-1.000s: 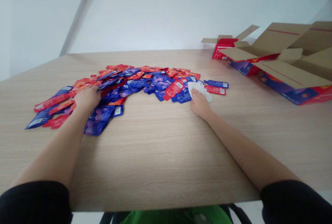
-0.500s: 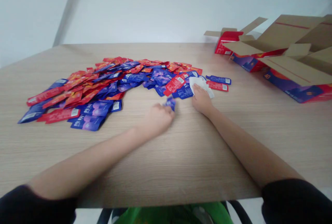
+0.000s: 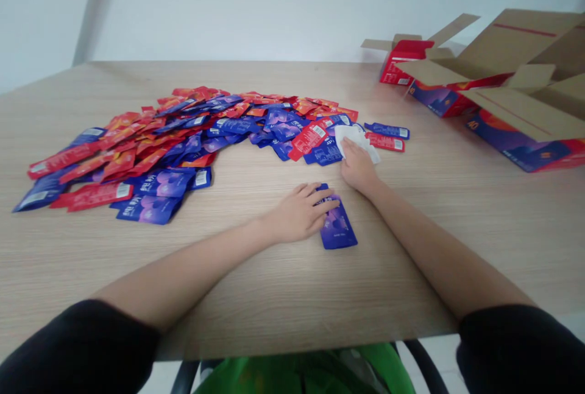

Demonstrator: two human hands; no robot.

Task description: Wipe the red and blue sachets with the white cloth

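Two bare hands, one loose blue sachet and one white sheet make up the main entry, all on a pale wood-grain table (image 3: 425,260) and all placed by reference to a large heap of red and blue foil sachets (image 3: 205,138). Left hand (image 3: 297,214): open, palm down, fingers lying flat across the upper end of the blue sachet (image 3: 338,229) and not closed around it; this sachet lies alone, just off the heap's near edge, toward its right end. Right hand (image 3: 359,168): narrow, fingers close together, resting on a crumpled white sheet of paper or tissue (image 3: 355,141), which touches the heap's right end; it is not clear whether the fingers grip it. Also listed: one small blue sachet (image 3: 387,131) and one small red sachet (image 3: 384,142), side by side just right of the heap. A small red carton (image 3: 402,65) and a larger opened carton (image 3: 521,156), printed in blue and red with brown flaps raised, stand well beyond the heap, to its right. Black sleeves (image 3: 68,345) cover both upper arms.
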